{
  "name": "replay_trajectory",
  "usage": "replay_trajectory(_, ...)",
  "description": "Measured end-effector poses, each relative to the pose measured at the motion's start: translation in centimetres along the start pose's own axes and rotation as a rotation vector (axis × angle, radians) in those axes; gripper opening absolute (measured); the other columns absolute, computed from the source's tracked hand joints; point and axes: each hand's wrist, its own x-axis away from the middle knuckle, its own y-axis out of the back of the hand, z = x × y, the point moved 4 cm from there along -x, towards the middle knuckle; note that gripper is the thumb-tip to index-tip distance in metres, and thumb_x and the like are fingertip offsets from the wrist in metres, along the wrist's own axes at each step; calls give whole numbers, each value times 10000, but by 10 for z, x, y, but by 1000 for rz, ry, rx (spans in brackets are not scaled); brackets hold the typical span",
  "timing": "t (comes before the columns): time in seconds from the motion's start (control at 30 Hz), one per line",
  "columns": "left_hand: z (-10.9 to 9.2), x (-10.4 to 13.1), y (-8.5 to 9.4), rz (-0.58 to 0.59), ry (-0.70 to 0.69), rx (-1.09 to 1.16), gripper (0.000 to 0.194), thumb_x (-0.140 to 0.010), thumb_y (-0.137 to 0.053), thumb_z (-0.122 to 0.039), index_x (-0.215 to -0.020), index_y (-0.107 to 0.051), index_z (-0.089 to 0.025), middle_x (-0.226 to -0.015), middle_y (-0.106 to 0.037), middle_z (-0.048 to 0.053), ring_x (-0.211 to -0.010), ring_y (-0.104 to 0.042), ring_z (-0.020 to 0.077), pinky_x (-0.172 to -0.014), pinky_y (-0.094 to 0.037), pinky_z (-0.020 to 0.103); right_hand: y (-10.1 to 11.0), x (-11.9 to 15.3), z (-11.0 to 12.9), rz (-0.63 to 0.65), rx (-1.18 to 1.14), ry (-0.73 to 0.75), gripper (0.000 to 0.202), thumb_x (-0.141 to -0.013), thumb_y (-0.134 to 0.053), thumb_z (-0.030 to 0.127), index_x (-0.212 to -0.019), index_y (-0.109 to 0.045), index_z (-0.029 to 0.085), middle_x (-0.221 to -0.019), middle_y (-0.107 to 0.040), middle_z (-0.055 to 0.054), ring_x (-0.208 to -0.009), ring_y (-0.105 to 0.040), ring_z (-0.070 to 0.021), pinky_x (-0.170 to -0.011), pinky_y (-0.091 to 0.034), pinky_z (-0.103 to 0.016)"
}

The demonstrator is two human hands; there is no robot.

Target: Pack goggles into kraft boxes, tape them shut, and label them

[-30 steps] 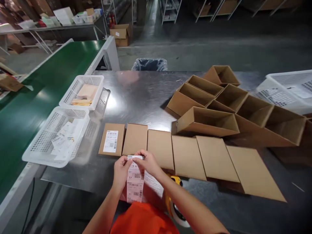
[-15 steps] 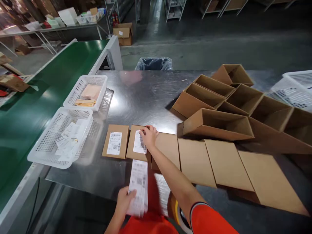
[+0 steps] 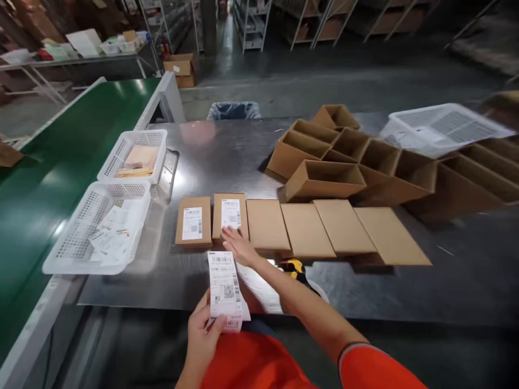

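Your left hand (image 3: 203,332) pinches the label strip (image 3: 224,286); your open right hand (image 3: 240,247) lies over the near end of a labelled box (image 3: 230,213), plain boxes (image 3: 267,224) to its right

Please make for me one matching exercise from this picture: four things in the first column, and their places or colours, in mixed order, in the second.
Things:
1. Label strip
2. Right hand
3. Lined bin
4. Conveyor belt

Places or colours:
A. Beyond the far edge of the metal table
B. Green
C. Held in the left hand
D. At the near end of the second closed box from the left

Pairs: 1-C, 2-D, 3-A, 4-B
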Motion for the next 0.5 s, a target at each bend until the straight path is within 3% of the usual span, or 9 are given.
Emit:
replay_trajectory(0.07, 4, 1, -9, 55, 13, 64, 273, -777, -674, -392, -943, -769, -197, -1266, -627, 131, -1209, -542, 346, -1017, -437, 421, -5, 46, 11, -29, -183, -28, 615, -984, -160, 519, -1220, -616, 180, -1178, -677, -132, -1165, -583, -263, -1009, -404, -464)
replay_trajectory(0.13, 12, 3, -21, 126, 61, 134, 304, -767, -684, -414, -936, -762, -175, -1202, -660, 137, -1128, -594, 337, -966, -471, 412, 1, 83, 17, -124, -295, -94, 741, -974, 12, 513, -1224, -593, 167, -1036, -715, -128, -961, -675, -233, -838, -515, -406)
replay_trajectory(0.17, 17, 4, -28, 162, 91, 162, 326, -760, -689, -428, -937, -755, -162, -1148, -684, 138, -1078, -618, 331, -930, -491, 406, 8, 97, 19, -183, -386, -126, 732, -968, -11, 538, -1218, -586, 161, -1006, -714, -127, -890, -686, -223, -776, -533, -381)
replay_trajectory(0.23, 24, 6, -42, 236, 162, 197, 378, -743, -700, -458, -937, -739, -136, -1006, -725, 134, -959, -657, 319, -836, -525, 391, 26, 117, 20, -303, -589, -183, 577, -919, -308, 616, -1131, -617, 177, -951, -706, -97, -784, -678, -205, -695, -540, -343)
replay_trajectory(0.3, 26, 7, -55, 291, 214, 216, 410, -703, -733, -471, -912, -726, -117, -895, -738, 124, -864, -674, 304, -769, -535, 369, 44, 130, 20, -403, -721, -234, 409, -736, -671, 535, -960, -659, 193, -846, -690, -47, -700, -644, -184, -646, -525, -313)
replay_trajectory(0.33, 24, 5, -61, 305, 220, 239, 423, -681, -755, -460, -929, -716, -120, -901, -738, 120, -864, -675, 296, -773, -534, 361, 51, 135, 21, -429, -724, -251, 350, -662, -754, 453, -882, -666, 195, -787, -676, -24, -669, -624, -173, -630, -513, -301)
replay_trajectory(0.4, 15, -3, -73, 300, 196, 338, 529, -638, -803, -406, -1085, -663, -161, -1067, -714, 119, -984, -658, 286, -850, -519, 351, 61, 145, 22, -454, -677, -268, 240, -630, -775, 354, -773, -669, 194, -696, -648, 0, -626, -589, -157, -603, -487, -284)
replay_trajectory(0.5, -5, -28, -95, 320, 200, 498, 743, -609, -835, -335, -1277, -528, -231, -1276, -617, 120, -1128, -603, 275, -921, -497, 362, 68, 154, 23, -412, -548, -235, 120, -702, -698, 306, -752, -686, 197, -663, -637, 6, -604, -559, -144, -576, -453, -267)
